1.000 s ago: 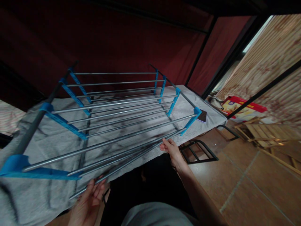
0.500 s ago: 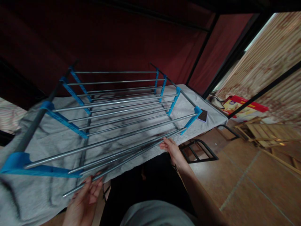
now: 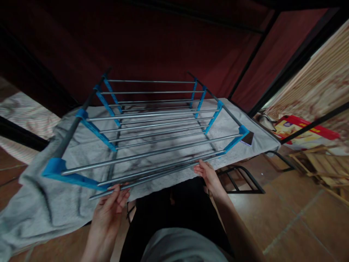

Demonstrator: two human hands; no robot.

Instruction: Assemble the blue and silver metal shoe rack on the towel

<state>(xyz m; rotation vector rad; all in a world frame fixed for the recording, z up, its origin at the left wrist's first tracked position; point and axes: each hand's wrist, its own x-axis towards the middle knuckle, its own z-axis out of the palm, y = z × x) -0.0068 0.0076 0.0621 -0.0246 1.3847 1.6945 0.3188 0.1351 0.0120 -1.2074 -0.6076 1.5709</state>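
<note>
A loose metal rod (image 3: 156, 178) lies along the near side of a metal rack (image 3: 149, 154) with blue plastic brackets (image 3: 75, 178). My left hand (image 3: 112, 204) has its fingers around the rod near its left end, which sticks out past the hand. Farther along to the right, my right hand (image 3: 209, 177) pinches the same rod with thumb and fingertips. Its right end is close to the lower tip of the near right bracket (image 3: 231, 144); whether it is seated there I cannot tell. The rack rests on a grey blanket (image 3: 38, 203).
A dark flat phone-like object (image 3: 248, 138) lies on the blanket right of the rack. Black metal bars (image 3: 245, 191) stand below the blanket's edge. On the tiled floor at right are a red and yellow box (image 3: 302, 129) and a wooden folded piece (image 3: 324, 160).
The rod's left end has risen toward the near left bracket, with my left hand moving up along with it. My right hand stays on the rod. The whole view has shifted left.
</note>
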